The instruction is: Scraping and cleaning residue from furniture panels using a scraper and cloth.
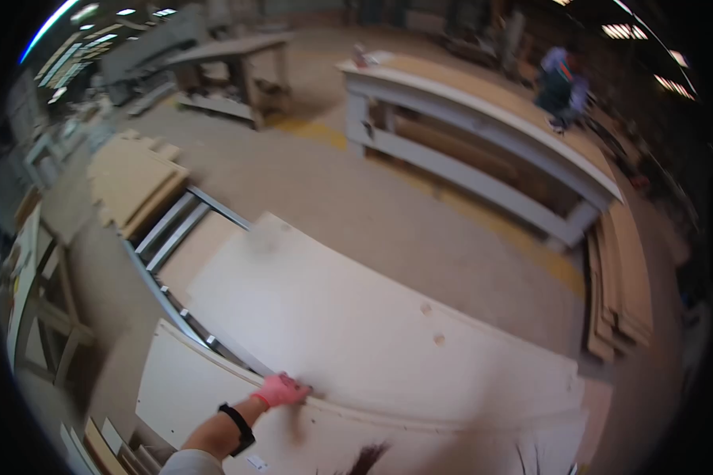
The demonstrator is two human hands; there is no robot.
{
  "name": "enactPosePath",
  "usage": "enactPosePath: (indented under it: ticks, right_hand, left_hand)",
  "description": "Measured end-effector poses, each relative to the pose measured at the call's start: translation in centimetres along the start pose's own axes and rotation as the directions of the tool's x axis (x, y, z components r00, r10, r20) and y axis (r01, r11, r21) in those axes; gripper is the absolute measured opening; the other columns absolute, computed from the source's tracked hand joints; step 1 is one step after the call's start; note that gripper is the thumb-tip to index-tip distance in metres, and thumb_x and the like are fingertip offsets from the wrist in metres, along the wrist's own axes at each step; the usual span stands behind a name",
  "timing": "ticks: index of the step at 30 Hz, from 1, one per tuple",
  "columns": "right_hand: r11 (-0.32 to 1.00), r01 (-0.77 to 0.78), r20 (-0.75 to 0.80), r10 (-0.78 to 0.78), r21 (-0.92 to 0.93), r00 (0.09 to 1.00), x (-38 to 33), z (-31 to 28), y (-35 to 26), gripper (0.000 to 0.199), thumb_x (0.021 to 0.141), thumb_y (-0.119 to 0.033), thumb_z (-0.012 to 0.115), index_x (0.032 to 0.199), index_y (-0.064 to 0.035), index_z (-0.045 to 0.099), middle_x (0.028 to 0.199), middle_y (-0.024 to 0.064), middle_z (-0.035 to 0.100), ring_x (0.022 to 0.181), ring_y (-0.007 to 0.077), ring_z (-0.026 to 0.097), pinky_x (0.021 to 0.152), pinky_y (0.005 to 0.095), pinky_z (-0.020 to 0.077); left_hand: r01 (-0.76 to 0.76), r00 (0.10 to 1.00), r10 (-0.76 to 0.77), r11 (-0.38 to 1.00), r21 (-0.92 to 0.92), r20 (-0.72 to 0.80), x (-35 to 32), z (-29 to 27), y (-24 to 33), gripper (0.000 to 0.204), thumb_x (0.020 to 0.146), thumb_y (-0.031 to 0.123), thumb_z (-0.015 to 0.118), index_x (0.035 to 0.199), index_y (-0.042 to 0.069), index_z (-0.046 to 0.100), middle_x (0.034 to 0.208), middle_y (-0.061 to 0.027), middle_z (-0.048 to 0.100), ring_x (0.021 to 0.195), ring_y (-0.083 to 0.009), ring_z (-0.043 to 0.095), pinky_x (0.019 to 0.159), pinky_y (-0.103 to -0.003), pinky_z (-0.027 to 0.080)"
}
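My left hand (281, 390), in a pink glove with a black band on the wrist, reaches in from the lower left. Its fingers are bent over the near edge of a large white panel (356, 317) and seem closed on it; the fingertips are blurred. The panel lies flat, with two round marks towards its far edge. Beneath my forearm a second white panel (190, 380) lies alongside, close to the first one's near edge. Grey metal rollers and rails (174, 237) show at the panel's left end. My right hand is out of view.
A pile of brown boards (139, 178) stands beyond the rails. Across the floor is a long white-framed workbench (483, 103), with a person (558, 87) behind it. Long boards (618, 285) are stacked at the right. Another table (230, 51) stands far off; a wooden frame (51, 309) is at left.
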State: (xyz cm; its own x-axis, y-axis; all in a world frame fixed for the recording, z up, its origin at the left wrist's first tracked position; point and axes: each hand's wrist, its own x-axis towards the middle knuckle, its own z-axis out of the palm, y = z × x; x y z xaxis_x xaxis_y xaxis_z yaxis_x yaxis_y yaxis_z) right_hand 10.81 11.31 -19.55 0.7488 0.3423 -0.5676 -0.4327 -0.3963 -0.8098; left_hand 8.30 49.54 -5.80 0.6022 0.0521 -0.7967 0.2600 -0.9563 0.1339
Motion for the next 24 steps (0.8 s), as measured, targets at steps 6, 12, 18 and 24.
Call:
enactPosePath:
  ticks: [6,12,18,24]
  right_hand:
    - [0.972,0.233,0.4,-0.227,0.034,0.888,5.8,10.6,-13.1,0.044,0.072,-0.009,0.052,0.115,0.002,0.047,0.121,0.0166,0.048,0.112,0.0318,0.044,0.096,0.0452,0.0372]
    - [0.952,0.303,0.62,-0.266,0.047,0.738,4.4,16.5,-21.7,0.045,0.073,-0.01,0.052,0.116,0.002,0.045,0.122,0.0166,0.048,0.113,0.0316,0.044,0.097,0.045,0.037]
    - [0.954,0.296,0.715,-0.239,0.047,0.657,1.6,20.9,-26.2,0.047,0.073,-0.011,0.052,0.117,0.0019,0.044,0.122,0.0167,0.048,0.113,0.0313,0.044,0.097,0.0448,0.0367]
    - [0.954,0.295,0.793,-0.22,0.053,0.568,-0.9,29.7,-30.8,0.048,0.073,-0.012,0.052,0.118,0.0019,0.043,0.123,0.0168,0.048,0.113,0.0311,0.044,0.098,0.0446,0.0364]
  left_hand:
    - [-0.063,0.805,-0.051,0.983,-0.171,-0.591,-15.2,-4.2,4.2,0.055,0.088,0.051,0.035,0.064,0.009,0.061,0.069,-0.0039,0.062,0.078,-0.0227,0.053,0.079,-0.032,0.043]
    - [-0.119,0.464,-0.022,0.989,-0.086,-0.886,-29.1,-8.1,3.5,0.043,0.084,0.04,0.049,0.052,0.011,0.053,0.055,-0.0021,0.053,0.065,-0.019,0.05,0.057,-0.03,0.043]
    - [-0.145,0.013,0.053,0.988,0.05,-0.999,-41.2,-7.2,-0.2,0.038,0.072,0.03,0.065,0.046,0.014,0.043,0.048,0.0006,0.041,0.049,-0.0172,0.043,0.044,-0.029,0.036]
    - [-0.031,-0.25,-0.08,0.997,-0.075,-0.965,-52.2,-3.4,-5.5,0.027,0.066,0.026,0.068,0.05,0.017,0.048,0.049,0.0012,0.042,0.048,-0.0144,0.046,0.042,-0.026,0.036]
